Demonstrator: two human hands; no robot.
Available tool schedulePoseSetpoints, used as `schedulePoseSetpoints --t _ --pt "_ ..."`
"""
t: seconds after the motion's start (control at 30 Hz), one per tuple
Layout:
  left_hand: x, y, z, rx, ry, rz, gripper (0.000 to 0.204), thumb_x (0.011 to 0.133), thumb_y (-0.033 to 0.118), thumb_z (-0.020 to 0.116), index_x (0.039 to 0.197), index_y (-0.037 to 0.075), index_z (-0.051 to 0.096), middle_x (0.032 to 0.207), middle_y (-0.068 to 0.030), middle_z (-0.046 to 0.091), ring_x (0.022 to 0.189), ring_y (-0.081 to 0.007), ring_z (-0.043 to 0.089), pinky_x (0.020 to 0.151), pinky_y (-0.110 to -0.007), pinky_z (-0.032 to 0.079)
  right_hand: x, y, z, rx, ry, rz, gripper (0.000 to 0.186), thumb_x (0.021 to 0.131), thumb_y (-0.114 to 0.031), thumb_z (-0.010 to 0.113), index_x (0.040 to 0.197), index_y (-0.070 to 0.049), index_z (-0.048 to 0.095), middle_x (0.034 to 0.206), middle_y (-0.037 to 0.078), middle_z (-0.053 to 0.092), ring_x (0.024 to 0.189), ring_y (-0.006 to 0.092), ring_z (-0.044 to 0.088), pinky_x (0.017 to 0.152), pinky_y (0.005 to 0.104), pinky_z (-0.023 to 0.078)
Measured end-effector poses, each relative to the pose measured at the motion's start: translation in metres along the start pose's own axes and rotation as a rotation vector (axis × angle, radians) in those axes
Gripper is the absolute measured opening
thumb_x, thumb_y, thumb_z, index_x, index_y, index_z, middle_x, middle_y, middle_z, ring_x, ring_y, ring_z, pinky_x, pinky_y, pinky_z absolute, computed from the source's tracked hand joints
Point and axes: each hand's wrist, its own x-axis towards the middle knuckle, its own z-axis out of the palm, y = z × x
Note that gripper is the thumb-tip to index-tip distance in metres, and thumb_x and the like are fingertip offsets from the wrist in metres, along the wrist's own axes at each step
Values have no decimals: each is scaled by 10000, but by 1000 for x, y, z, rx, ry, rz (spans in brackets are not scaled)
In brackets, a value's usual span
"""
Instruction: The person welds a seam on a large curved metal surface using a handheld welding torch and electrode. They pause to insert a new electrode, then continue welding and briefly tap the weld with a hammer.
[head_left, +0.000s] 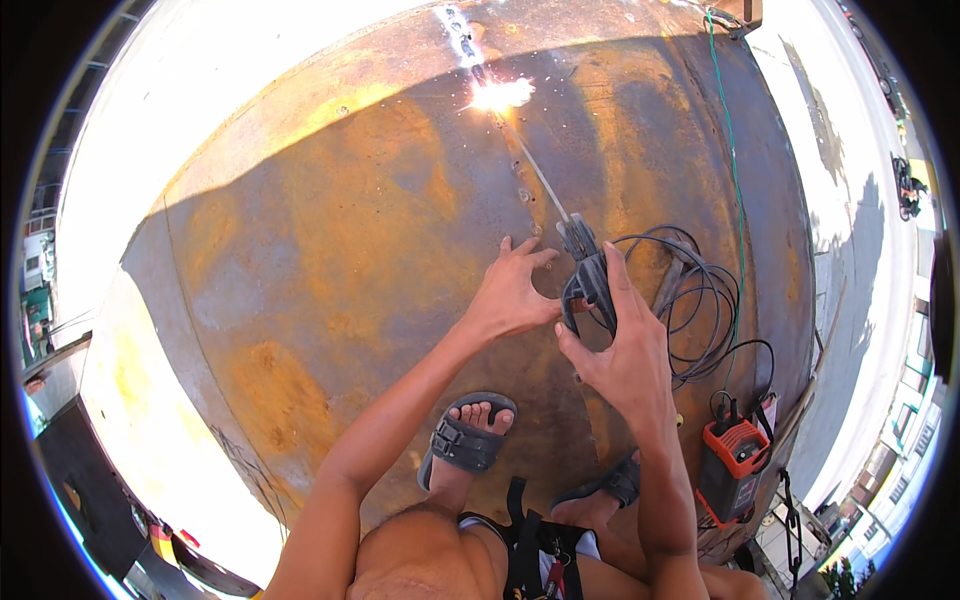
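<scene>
My right hand (628,358) grips a black electrode holder (588,262) by its handle. A thin welding rod (540,172) is clamped in the holder's jaws and slants up and away to the left. At its far end a bright arc (503,95) throws sparks on a rusty steel plate (330,240). Beyond the arc, a seam (462,38) runs away in glaring light. My left hand (513,290) is beside the holder with fingers spread. Its thumb side reaches the handle; whether it touches is hard to tell.
A black cable (715,300) lies coiled around a hammer-like tool (672,275) at the right. Near my right foot stands an orange and black welding machine (735,465). A green line (735,180) runs along the plate's right side. My sandalled left foot (472,432) rests on the plate.
</scene>
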Motion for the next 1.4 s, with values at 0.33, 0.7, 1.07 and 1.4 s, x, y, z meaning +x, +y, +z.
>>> schedulePoseSetpoints --t 0.33,0.7,1.07,1.4 --pt "4 -7 4 -11 -25 25 1148 637 737 917 1471 -15 676 1711 -316 402 1584 -644 251 1290 -660 305 -2 2 1 33 14 -31 1027 833 -183 877 1706 -42 356 1175 186 762 1043 371 784 888 476 617" --pt "2 -4 3 30 32 33 1061 670 737 900 1430 22 708 1674 -309 464 1565 -636 306 1262 -659 357 0 -4 4 233 25 173 1013 825 -192 896 1666 47 385 1080 132 779 726 175 676 647 312 537" --pt "0 -5 5 61 61 54 951 688 648 926 1410 64 721 1632 -340 499 1549 -635 339 1253 -655 374 1 2 6 225 17 128 1014 816 -193 895 1666 30 389 1122 170 779 857 262 746 737 361 573" --pt "3 -11 9 65 89 119 922 689 625 920 1350 10 736 1544 -338 581 1438 -556 536 1329 -615 279 -2 2 4 219 -3 143 1014 815 -182 891 1672 13 386 1124 167 785 1012 307 784 867 392 599"
